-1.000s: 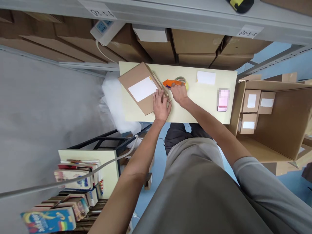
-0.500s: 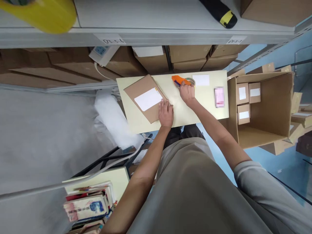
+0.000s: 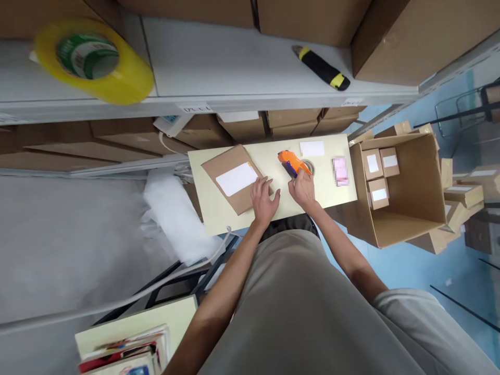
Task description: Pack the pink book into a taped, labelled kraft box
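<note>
A flat brown cardboard box (image 3: 217, 166) lies at an angle on the cream table (image 3: 216, 221), with a white label (image 3: 236, 178) on its top. My left hand (image 3: 264, 200) rests at the box's right edge, fingers spread and touching it near the label. In my right hand (image 3: 303, 188) is an orange tape dispenser (image 3: 291, 160), gripped by its handle just right of the box. A tape roll (image 3: 308, 166) shows at its right side, partly hidden by the hand. A white sheet (image 3: 312, 148) lies behind the dispenser.
A large open carton (image 3: 410, 208) with several small labelled boxes stands right of the table. The shelf above holds yellow tape (image 3: 133, 78) and a utility knife (image 3: 322, 67). A pink packet (image 3: 341, 171) lies on the table; white wrap (image 3: 175, 219) hangs at its left.
My right hand has drawn the tape dispenser toward my body, away from the table's back edge. My left hand's fingers have lifted and spread. The camera view has tilted upward.
</note>
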Action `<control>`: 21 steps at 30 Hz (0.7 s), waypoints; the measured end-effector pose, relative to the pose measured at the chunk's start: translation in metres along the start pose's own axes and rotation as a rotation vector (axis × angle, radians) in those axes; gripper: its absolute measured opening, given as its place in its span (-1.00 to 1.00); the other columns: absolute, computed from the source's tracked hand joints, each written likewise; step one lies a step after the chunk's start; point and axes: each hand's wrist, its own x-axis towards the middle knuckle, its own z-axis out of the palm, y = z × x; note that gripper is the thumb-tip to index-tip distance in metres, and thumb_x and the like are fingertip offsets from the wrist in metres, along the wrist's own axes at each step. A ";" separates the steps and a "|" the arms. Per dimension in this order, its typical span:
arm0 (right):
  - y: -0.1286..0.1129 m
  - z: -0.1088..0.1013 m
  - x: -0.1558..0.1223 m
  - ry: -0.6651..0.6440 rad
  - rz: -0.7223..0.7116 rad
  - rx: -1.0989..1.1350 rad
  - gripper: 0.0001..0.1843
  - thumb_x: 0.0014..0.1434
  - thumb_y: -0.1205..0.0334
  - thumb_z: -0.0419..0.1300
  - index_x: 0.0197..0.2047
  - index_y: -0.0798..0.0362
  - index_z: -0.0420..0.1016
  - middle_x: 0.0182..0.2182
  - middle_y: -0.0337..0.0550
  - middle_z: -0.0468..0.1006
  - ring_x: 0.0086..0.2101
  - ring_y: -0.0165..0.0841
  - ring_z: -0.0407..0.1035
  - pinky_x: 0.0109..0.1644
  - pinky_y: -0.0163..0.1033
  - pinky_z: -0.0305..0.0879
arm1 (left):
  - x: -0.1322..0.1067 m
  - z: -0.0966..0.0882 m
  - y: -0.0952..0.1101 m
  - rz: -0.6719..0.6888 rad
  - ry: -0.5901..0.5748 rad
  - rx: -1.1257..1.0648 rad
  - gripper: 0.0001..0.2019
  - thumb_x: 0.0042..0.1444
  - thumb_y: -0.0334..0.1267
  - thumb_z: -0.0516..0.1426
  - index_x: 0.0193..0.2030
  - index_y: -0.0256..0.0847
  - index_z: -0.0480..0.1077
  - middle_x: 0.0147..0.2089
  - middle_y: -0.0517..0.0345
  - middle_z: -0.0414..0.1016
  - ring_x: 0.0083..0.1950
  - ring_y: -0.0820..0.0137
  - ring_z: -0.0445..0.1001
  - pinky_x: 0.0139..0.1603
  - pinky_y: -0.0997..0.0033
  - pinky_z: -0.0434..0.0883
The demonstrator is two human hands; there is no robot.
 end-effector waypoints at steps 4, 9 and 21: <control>-0.027 -0.044 0.023 0.200 -0.201 0.201 -0.56 0.56 0.31 -0.03 0.36 0.24 0.43 0.00 0.30 0.70 0.10 0.10 0.62 0.36 0.35 0.50 | 0.044 -0.022 0.045 0.132 0.186 -0.123 -0.61 0.57 -0.07 0.11 0.37 -0.16 0.49 0.34 -0.26 0.64 0.47 0.01 0.57 0.59 -0.19 0.42; -0.068 -0.123 0.110 0.300 -0.416 0.247 -0.56 0.71 0.13 -0.12 0.40 0.02 0.43 0.15 0.14 0.68 0.29 0.00 0.57 0.59 0.36 0.32 | 0.133 -0.056 0.094 0.218 0.319 -0.203 -0.48 0.60 -0.07 0.09 0.58 -0.19 0.37 0.53 -0.31 0.49 0.64 0.01 0.40 0.70 -0.08 0.29; -0.103 -0.172 0.187 0.355 -0.397 0.272 -0.34 0.65 -0.04 0.08 0.63 0.14 0.28 0.61 0.21 0.32 0.62 0.10 0.15 0.80 0.26 -0.17 | 0.114 -0.069 0.029 -0.030 0.088 -0.183 -0.32 0.60 0.08 0.09 0.72 -0.16 0.20 0.73 -0.22 0.27 0.79 0.03 0.17 0.83 -0.08 0.06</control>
